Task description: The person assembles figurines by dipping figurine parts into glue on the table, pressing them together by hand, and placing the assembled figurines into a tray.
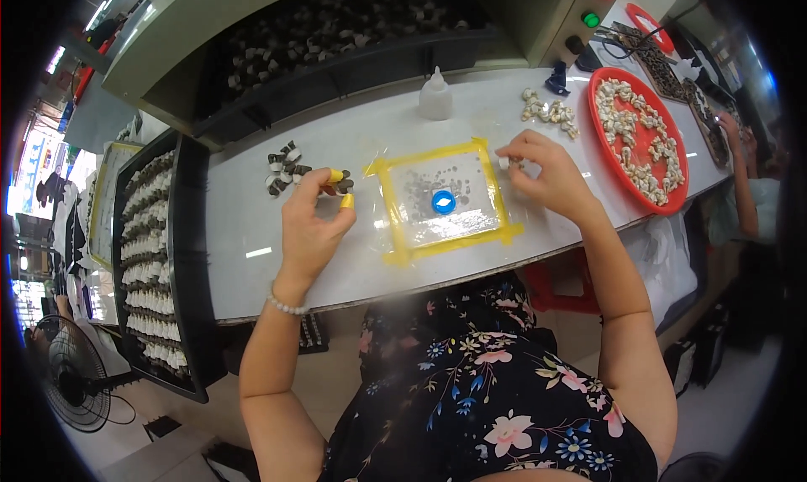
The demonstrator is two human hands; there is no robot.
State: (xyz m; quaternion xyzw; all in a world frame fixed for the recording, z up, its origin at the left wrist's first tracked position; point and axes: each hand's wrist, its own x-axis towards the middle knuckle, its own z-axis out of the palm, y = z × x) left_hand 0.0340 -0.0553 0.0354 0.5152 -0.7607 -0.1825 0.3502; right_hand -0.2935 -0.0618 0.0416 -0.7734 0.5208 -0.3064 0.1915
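Note:
My left hand (pixel 309 221), with yellow finger covers on two fingertips, pinches a small dark piece (pixel 347 184). It is just left of a clear sheet (pixel 471 221) taped to the table with yellow tape. On that sheet lies a round blue piece (pixel 443 213) with a white diamond shape, among grey spots. Beyond the sheet's right edge my right hand (pixel 551 178) has its thumb and fingers closed on a small whitish piece (pixel 504 162), partly hidden by the fingers. A loose pile of small dark-and-white pieces (pixel 284 168) lies beyond my left hand.
A white squeeze bottle (pixel 435 100) stands behind the sheet. Cream pieces (pixel 549 112) lie near a round red tray (pixel 598 104) of similar ones. At left is a black tray (pixel 192 230) with rows of pieces; a machine (pixel 504 28) stands behind. Another person's arm (pixel 743 179) shows far right.

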